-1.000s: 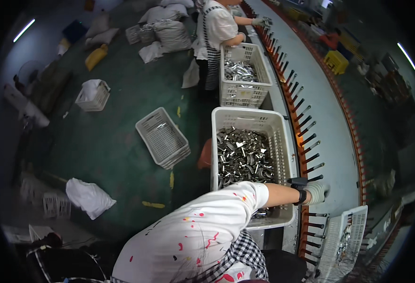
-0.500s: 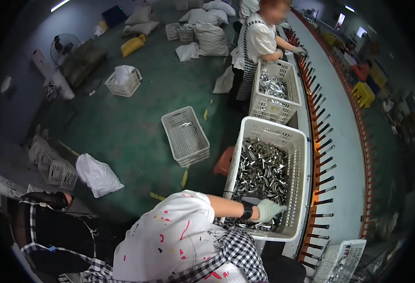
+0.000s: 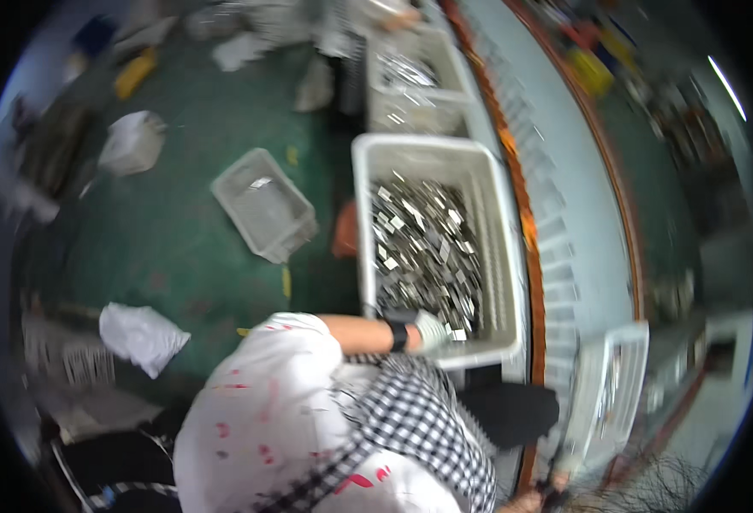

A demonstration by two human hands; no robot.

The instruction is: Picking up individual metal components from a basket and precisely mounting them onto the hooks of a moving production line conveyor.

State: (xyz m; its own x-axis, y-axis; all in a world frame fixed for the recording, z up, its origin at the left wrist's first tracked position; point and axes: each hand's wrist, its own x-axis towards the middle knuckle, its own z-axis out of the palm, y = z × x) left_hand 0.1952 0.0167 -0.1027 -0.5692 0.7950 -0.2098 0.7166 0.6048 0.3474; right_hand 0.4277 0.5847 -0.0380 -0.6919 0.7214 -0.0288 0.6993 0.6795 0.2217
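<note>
My left hand [image 3: 432, 332], in a pale glove with a dark band at the wrist, is at the near end of a large white crate [image 3: 503, 256]. It is at the edge of a heap of shiny metal pieces [image 3: 428, 248], some of them flat and strip-like. Motion blur smears its fingers, so I cannot tell whether they hold a piece. At the lower right, a blurred hand, apparently my right hand [image 3: 564, 468], is by the near end of a small white basket [image 3: 588, 398] with a few metal pieces in it. Its fingers are unclear.
An orange-brown rail [image 3: 526, 222] and a pale conveyor-like surface [image 3: 577, 171] run along the right. Beyond my crate stands another filled crate [image 3: 419, 111], near a co-worker [image 3: 385, 13]. A grey crate [image 3: 265, 205] and a white sack [image 3: 141, 338] are on the green floor.
The view has swung, shifting the crates left and up in the picture and bringing the small basket further in. My left hand remains at the crate's near end. A hand now shows beside the basket.
</note>
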